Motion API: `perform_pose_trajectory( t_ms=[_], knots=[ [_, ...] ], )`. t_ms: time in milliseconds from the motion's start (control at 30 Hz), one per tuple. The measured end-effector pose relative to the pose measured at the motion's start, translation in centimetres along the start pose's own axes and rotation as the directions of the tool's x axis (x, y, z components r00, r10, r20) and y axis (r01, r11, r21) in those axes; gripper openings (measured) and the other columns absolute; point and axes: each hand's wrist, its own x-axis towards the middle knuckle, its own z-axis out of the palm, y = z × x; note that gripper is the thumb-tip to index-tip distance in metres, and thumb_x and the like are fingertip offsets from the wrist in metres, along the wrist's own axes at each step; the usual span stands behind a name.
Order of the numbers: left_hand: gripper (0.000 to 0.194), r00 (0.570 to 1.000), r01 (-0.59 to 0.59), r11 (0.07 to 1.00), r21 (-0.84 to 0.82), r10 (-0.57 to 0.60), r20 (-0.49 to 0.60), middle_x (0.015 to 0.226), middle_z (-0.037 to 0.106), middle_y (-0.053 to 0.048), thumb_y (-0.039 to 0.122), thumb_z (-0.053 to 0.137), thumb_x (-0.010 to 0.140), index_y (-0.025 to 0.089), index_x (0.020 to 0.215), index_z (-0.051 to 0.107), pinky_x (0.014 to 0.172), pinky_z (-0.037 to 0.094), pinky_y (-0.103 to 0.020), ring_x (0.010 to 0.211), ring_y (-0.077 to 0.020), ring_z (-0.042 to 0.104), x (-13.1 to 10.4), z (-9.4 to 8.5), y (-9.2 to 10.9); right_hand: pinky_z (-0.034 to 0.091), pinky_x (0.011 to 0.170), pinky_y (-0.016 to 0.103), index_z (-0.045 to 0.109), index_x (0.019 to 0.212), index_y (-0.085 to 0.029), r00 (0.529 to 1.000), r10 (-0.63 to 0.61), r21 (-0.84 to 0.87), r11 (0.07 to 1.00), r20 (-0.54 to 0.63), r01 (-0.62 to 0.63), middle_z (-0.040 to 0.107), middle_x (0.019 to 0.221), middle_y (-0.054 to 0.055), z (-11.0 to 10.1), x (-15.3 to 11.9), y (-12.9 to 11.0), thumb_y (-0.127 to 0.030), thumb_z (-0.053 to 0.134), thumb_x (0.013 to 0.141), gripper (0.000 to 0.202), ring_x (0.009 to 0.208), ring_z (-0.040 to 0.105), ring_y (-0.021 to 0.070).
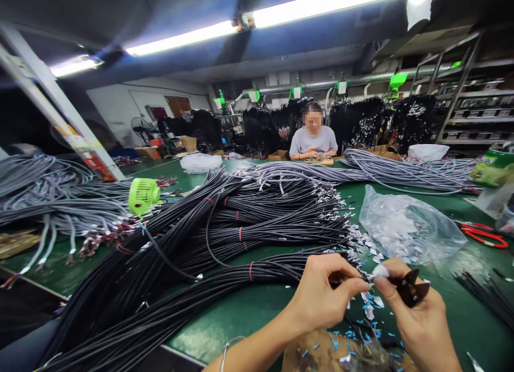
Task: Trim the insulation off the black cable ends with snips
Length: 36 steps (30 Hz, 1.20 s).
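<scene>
My left hand [327,291] is closed in a pinch at the stripped end of a black cable, most of which the fingers hide. Facing it, my right hand [420,313] is closed, with small dark cutters [413,290] lodged in the palm and their jaws sticking out. A white cover or scrap [379,272] shows at the right fingertips, touching or almost touching the cable end; which of these it is I cannot make out. Bundles of black cables [257,270] tied with red bands lie left of the hands. White scraps and blue bits [369,310] are strewn below.
A clear plastic bag [409,227] of scraps and red-handled pliers [484,234] lie to the right. Grey cables [369,171] cross the back of the green table [225,329]. A green fan [143,195] stands at left. Another person [313,139] sits opposite. Cardboard [313,356] lies in front.
</scene>
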Motion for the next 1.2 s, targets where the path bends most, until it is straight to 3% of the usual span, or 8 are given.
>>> perform_pose_trajectory(
  t_ms=[467, 567, 700, 800, 900, 1000, 1100, 1200],
  knots=[
    [0.038, 0.996, 0.042, 0.997, 0.058, -0.046, 0.074, 0.047, 0.049, 0.001, 0.028, 0.049, 0.087, 0.012, 0.058, 0.065, 0.044, 0.031, -0.019, 0.045, -0.0081, 0.041, -0.1, -0.5, 0.0, 0.053, 0.057, 0.022, 0.071, 0.082, -0.022, 0.984, -0.171, -0.118, 0.979, -0.049, 0.164, 0.071, 0.075, 0.001, 0.0, -0.2, -1.2, -0.017, 0.063, 0.078, 0.011, 0.058, 0.065, 0.0144],
    [0.036, 0.989, 0.073, 0.997, 0.006, -0.073, 0.128, 0.049, 0.049, 0.001, 0.033, 0.051, 0.087, 0.011, 0.063, 0.068, 0.042, 0.031, -0.018, 0.045, -0.0079, 0.040, 0.0, -0.5, 0.0, 0.047, 0.047, 0.022, 0.068, 0.070, -0.021, 0.993, -0.081, -0.109, 0.991, -0.084, 0.071, 0.066, 0.062, 0.000, 0.1, -0.1, -1.1, -0.021, 0.064, 0.075, 0.006, 0.048, 0.058, 0.0128],
    [0.035, 0.957, 0.219, 0.949, -0.227, -0.163, 0.239, 0.053, 0.049, 0.001, 0.045, 0.067, 0.072, 0.011, 0.067, 0.067, 0.040, 0.035, -0.019, 0.042, -0.0074, 0.044, 0.3, -0.3, -0.5, 0.039, 0.039, 0.022, 0.060, 0.059, -0.019, 0.987, 0.147, 0.027, 0.988, 0.062, -0.149, 0.054, 0.053, -0.002, 0.1, 0.0, -0.3, -0.028, 0.060, 0.077, 0.020, 0.045, 0.049, 0.0121],
    [0.032, 0.972, 0.207, 0.934, -0.292, -0.162, 0.170, 0.054, 0.049, 0.001, 0.041, 0.072, 0.067, 0.011, 0.062, 0.062, 0.041, 0.034, -0.019, 0.043, -0.0071, 0.043, 0.3, 0.1, -0.6, 0.038, 0.042, 0.022, 0.058, 0.059, -0.018, 0.977, 0.195, 0.080, 0.976, 0.088, -0.202, 0.051, 0.053, -0.002, 0.0, -0.1, 0.2, -0.028, 0.059, 0.076, 0.019, 0.048, 0.047, 0.0118],
    [0.021, 0.999, 0.045, 0.994, -0.097, -0.047, -0.021, 0.057, 0.053, 0.000, 0.026, 0.066, 0.076, 0.011, 0.062, 0.062, 0.045, 0.034, -0.020, 0.049, -0.0085, 0.046, -0.1, 0.5, -0.7, 0.037, 0.042, 0.022, 0.057, 0.060, -0.018, 0.977, 0.204, 0.084, 0.974, 0.068, -0.210, 0.050, 0.055, -0.002, 0.0, -0.4, 0.5, -0.027, 0.061, 0.075, 0.017, 0.048, 0.045, 0.0111],
    [0.017, 0.943, -0.254, 0.908, 0.333, 0.310, -0.124, 0.058, 0.054, -0.002, 0.015, 0.057, 0.081, 0.012, 0.066, 0.062, 0.048, 0.032, -0.023, 0.053, -0.0106, 0.046, -0.5, 0.7, -1.1, 0.035, 0.042, 0.023, 0.056, 0.060, -0.018, 0.962, 0.257, 0.149, 0.952, 0.094, -0.269, 0.048, 0.054, -0.002, 0.2, -0.6, 0.4, -0.029, 0.060, 0.076, 0.019, 0.048, 0.043, 0.0114],
    [0.022, 0.822, -0.425, 0.573, 0.701, 0.568, 0.035, 0.057, 0.051, -0.002, 0.008, 0.048, 0.083, 0.013, 0.065, 0.060, 0.047, 0.027, -0.028, 0.051, -0.0127, 0.043, -0.6, 0.7, -1.9, 0.035, 0.041, 0.023, 0.053, 0.056, -0.019, 0.958, 0.256, 0.134, 0.953, 0.130, -0.273, 0.046, 0.051, -0.003, 0.2, -0.6, -0.3, -0.028, 0.060, 0.074, 0.022, 0.046, 0.042, 0.0113],
    [0.025, 0.849, -0.418, 0.455, 0.786, 0.503, 0.161, 0.060, 0.053, -0.003, 0.005, 0.045, 0.083, 0.014, 0.064, 0.058, 0.048, 0.028, -0.029, 0.054, -0.0142, 0.045, -0.3, 0.8, -2.6, 0.037, 0.043, 0.024, 0.057, 0.055, -0.019, 0.985, 0.156, 0.051, 0.986, 0.075, -0.160, 0.053, 0.055, -0.001, -0.2, -0.2, -1.2, -0.025, 0.061, 0.072, 0.018, 0.049, 0.048, 0.0130]
  ],
)
